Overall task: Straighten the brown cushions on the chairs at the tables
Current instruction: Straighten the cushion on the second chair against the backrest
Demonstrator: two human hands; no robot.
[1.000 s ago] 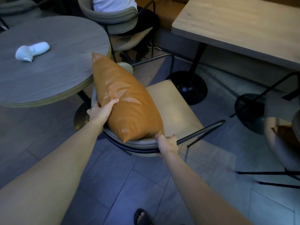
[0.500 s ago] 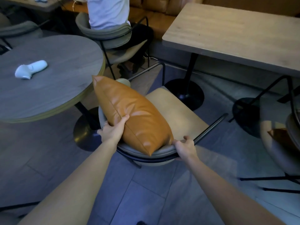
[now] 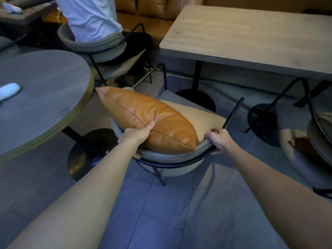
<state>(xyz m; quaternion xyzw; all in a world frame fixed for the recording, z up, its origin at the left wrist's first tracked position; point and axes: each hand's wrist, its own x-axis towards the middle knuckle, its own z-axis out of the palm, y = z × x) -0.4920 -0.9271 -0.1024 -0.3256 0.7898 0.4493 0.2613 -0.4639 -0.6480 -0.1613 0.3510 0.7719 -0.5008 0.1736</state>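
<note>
While the armchair (image 3: 181, 155) sits between the two tables, I steady its backrest with my right hand (image 3: 218, 139) clamped on the rim. The brown cushion (image 3: 143, 115) leans askew against that backrest, my left hand (image 3: 137, 134) pinching its seam; I should seat it square and upright.

Both arms reach forward, left hand (image 3: 136, 134) fingers clamped, right hand (image 3: 219, 137) fingers curled shut.

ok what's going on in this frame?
A person is tidying a brown cushion on a grey chair between a round table and a rectangular table. The left hand grips the cushion's near edge; the right hand holds the chair's backrest rim. The cushion lies tilted against the backrest, not yet straight. Another brown cushion sits on the chair at right.
</note>
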